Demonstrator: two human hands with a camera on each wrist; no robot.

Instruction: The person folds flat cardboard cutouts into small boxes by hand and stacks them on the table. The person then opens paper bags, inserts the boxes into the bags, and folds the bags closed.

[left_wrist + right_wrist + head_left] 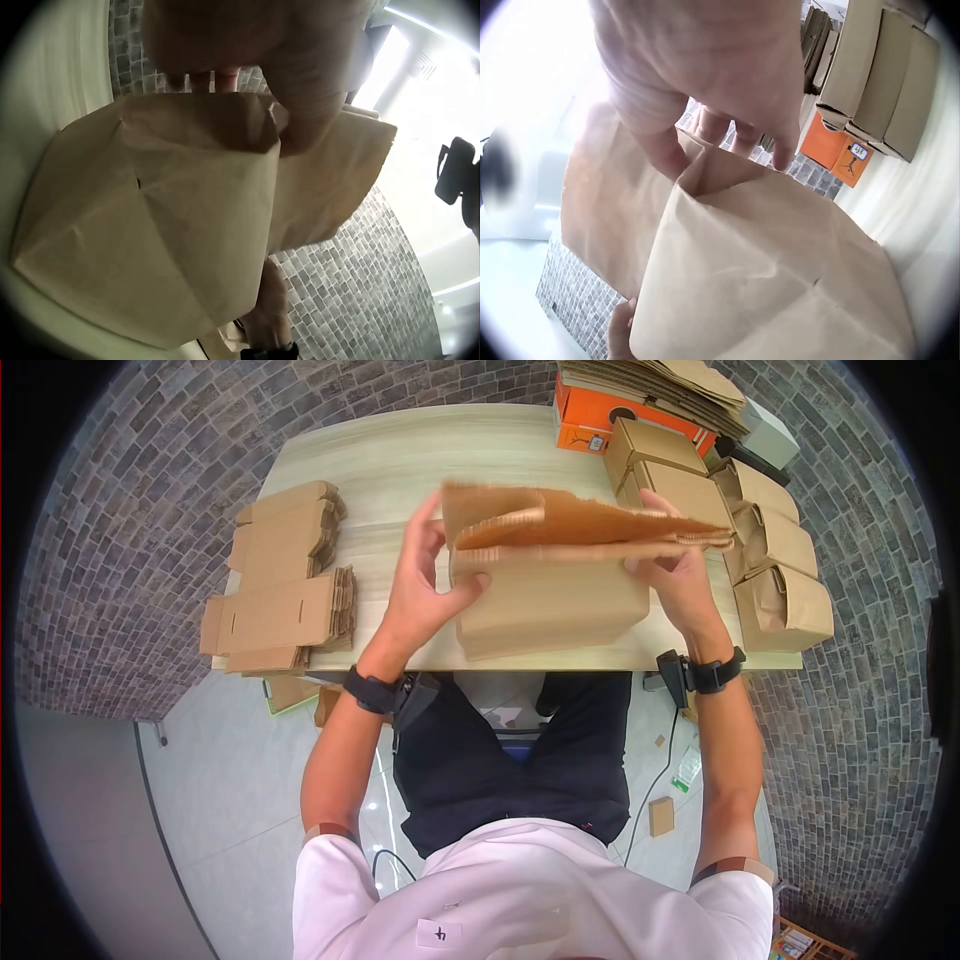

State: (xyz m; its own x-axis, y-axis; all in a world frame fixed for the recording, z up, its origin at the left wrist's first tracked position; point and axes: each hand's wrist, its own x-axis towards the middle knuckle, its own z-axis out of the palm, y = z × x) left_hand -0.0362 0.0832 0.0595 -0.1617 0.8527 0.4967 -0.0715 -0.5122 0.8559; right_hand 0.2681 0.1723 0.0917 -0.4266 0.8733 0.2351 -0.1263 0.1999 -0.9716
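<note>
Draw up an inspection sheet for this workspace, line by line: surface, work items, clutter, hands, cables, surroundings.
Surface: pale wood-grain table; no spill seen.
Work items: brown paper bag, held; its upper part blurred in the head view.
Clutter: two stacks of flattened cardboard at left; brown boxes and an orange box far right; a small cardboard piece on the floor.
Grip: left hand and right hand each pinch one side of the bag.
Cables: dark cable below the right wrist; none seen on the table.
Surroundings: brick-pattern walls, glossy floor.
</note>
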